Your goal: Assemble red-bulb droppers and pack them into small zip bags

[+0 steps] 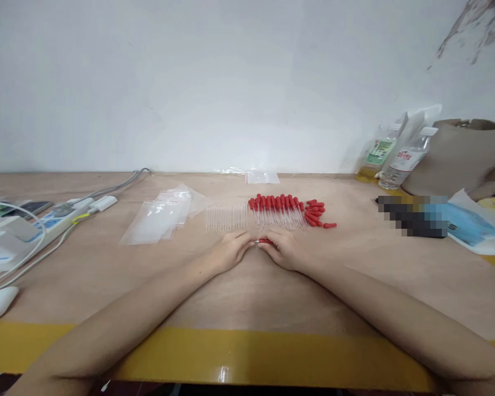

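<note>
Between my two hands, over the middle of the table, a red rubber bulb (265, 241) meets the end of a clear glass dropper tube (256, 241). My left hand (233, 248) pinches the tube, most of which its fingers hide. The bulb is in the closed fingers of my right hand (284, 248). Just beyond my hands lies a row of bare clear tubes (226, 218). Right of it are droppers with red bulbs on their ends (274, 203), and a small pile of loose red bulbs (313, 212).
Clear zip bags (159, 217) lie left of the tubes; another small bag (263, 177) is by the wall. A power strip (61, 217) with cables occupies the left side. Two plastic bottles (406, 159), a beige bag (457, 157) and a blue packet (470, 223) are at the right.
</note>
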{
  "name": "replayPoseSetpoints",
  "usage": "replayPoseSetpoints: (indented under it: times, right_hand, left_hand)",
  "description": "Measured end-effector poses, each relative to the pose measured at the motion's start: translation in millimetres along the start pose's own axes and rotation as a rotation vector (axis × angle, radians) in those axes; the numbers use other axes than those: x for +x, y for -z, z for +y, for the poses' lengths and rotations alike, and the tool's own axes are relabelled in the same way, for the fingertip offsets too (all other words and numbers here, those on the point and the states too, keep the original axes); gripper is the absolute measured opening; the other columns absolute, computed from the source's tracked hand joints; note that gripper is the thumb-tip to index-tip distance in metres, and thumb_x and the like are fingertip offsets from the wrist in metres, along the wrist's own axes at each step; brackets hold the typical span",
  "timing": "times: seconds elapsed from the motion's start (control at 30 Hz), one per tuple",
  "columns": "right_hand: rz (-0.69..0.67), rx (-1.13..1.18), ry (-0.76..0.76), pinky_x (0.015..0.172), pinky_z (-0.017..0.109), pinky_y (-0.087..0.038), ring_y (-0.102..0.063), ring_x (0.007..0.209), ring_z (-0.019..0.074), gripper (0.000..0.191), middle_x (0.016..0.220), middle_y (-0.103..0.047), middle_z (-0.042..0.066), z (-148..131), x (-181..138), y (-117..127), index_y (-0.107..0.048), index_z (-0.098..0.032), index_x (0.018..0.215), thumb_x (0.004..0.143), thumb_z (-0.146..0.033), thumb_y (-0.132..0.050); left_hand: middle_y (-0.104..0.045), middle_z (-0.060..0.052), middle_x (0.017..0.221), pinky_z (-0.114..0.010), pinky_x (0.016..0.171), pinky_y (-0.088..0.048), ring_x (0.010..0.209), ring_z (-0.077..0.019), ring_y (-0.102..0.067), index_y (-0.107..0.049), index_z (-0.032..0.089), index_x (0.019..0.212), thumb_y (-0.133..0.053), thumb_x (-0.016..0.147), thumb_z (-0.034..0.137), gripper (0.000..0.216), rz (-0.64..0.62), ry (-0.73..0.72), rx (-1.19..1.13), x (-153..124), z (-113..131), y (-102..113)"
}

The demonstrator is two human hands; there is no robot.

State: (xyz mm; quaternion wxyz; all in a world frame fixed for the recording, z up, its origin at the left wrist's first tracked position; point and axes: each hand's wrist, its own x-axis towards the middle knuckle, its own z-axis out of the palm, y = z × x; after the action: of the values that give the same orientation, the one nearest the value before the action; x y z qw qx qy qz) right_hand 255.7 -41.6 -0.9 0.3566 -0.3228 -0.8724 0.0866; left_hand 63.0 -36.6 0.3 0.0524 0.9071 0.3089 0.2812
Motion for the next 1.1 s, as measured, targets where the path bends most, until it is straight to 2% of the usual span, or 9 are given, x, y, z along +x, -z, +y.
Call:
replayPoseSetpoints:
  times: [0.2, 0.3, 0.43, 0.57, 0.63, 0.77, 0.87, 1.0, 1.1]
  right_hand:
    - [0.052, -0.001, -0.038, 0.071, 0.029, -0.044, -0.056, 0.077, 0.0155, 0.014, 0.083, -0.062, 0.005, 4, 0, 7, -0.059, -0.018, 0.091, 0.082, -0.025, -0.050]
    - [0.122, -0.109, -0.055, 0.074, 0.033, -0.043, -0.055, 0.083, 0.0189, 0.024, 0.089, -0.060, 0.007, 15, -5, 16, -0.057, -0.018, 0.100, 0.079, -0.029, -0.054]
    - [0.278, -0.278, -0.169, 0.070, 0.033, -0.042, -0.054, 0.075, 0.0201, 0.018, 0.075, -0.059, 0.007, 35, -11, 33, -0.060, -0.016, 0.090, 0.079, -0.027, -0.050]
    - [0.338, -0.410, -0.309, 0.065, 0.031, -0.040, -0.053, 0.067, 0.0188, 0.017, 0.067, -0.058, 0.006, 47, -14, 47, -0.061, -0.015, 0.076, 0.078, -0.024, -0.047]
    - [0.309, -0.466, -0.369, 0.066, 0.030, -0.039, -0.053, 0.066, 0.0182, 0.017, 0.067, -0.059, 0.006, 49, -13, 53, -0.061, -0.016, 0.071, 0.076, -0.023, -0.047]
    - [0.141, -0.486, -0.534, 0.060, 0.027, -0.037, -0.053, 0.063, 0.0159, 0.014, 0.067, -0.061, 0.004, 52, -7, 72, -0.062, -0.018, 0.066, 0.071, -0.027, -0.052]
    - [-0.021, -0.368, -0.671, 0.052, 0.024, -0.035, -0.052, 0.055, 0.0127, 0.013, 0.060, -0.060, 0.001, 56, 0, 93, -0.062, -0.018, 0.063, 0.068, -0.029, -0.056]
    - [-0.232, -0.299, -0.803, 0.047, 0.022, -0.035, -0.052, 0.050, 0.0115, 0.004, 0.053, -0.060, 0.000, 59, 4, 116, -0.063, -0.018, 0.059, 0.061, -0.021, -0.062]
    - [-0.274, -0.354, -0.802, 0.046, 0.022, -0.035, -0.053, 0.051, 0.0117, 0.007, 0.054, -0.060, -0.001, 62, 3, 117, -0.063, -0.019, 0.059, 0.054, -0.019, -0.067]
  left_hand:
    - [-0.056, -0.008, 0.090, -0.027, 0.073, -0.046, 0.081, -0.0153, -0.054, -0.057, 0.014, 0.102, -0.034, 0.090, 0.022, 0.027, 0.008, -0.015, 0.067, -1, -4, 9]
    - [-0.055, -0.008, 0.087, -0.027, 0.072, -0.045, 0.078, -0.0161, -0.053, -0.058, 0.013, 0.101, -0.034, 0.088, 0.020, 0.028, 0.100, 0.060, 0.171, -3, -19, 25]
    - [-0.056, -0.010, 0.089, -0.032, 0.077, -0.044, 0.082, -0.0201, -0.055, -0.060, 0.014, 0.100, -0.036, 0.086, 0.022, 0.029, 0.280, 0.461, 0.382, -7, -49, 50]
    - [-0.058, -0.015, 0.097, -0.037, 0.082, -0.041, 0.092, -0.0265, -0.055, -0.058, 0.012, 0.103, -0.035, 0.083, 0.020, 0.031, 0.221, 0.799, 0.482, -12, -73, 63]
    - [-0.059, -0.015, 0.099, -0.037, 0.081, -0.042, 0.093, -0.0272, -0.055, -0.053, 0.011, 0.107, -0.037, 0.081, 0.018, 0.032, 0.168, 0.871, 0.469, -13, -78, 62]
    - [-0.062, -0.012, 0.088, -0.035, 0.078, -0.043, 0.089, -0.0255, -0.057, -0.051, 0.014, 0.105, -0.042, 0.077, 0.019, 0.029, 0.100, 0.889, 0.430, -10, -82, 57]
    - [-0.063, -0.007, 0.081, -0.032, 0.075, -0.044, 0.081, -0.0221, -0.059, -0.054, 0.017, 0.096, -0.047, 0.076, 0.025, 0.022, 0.114, 0.903, 0.344, -8, -86, 54]
    - [-0.059, -0.007, 0.086, -0.030, 0.076, -0.044, 0.077, -0.0191, -0.059, -0.059, 0.018, 0.084, -0.052, 0.075, 0.033, 0.019, 0.154, 0.879, 0.299, -6, -87, 50]
    - [-0.056, -0.009, 0.088, -0.033, 0.080, -0.044, 0.081, -0.0213, -0.058, -0.062, 0.017, 0.077, -0.055, 0.072, 0.039, 0.023, 0.172, 0.878, 0.327, -6, -84, 48]
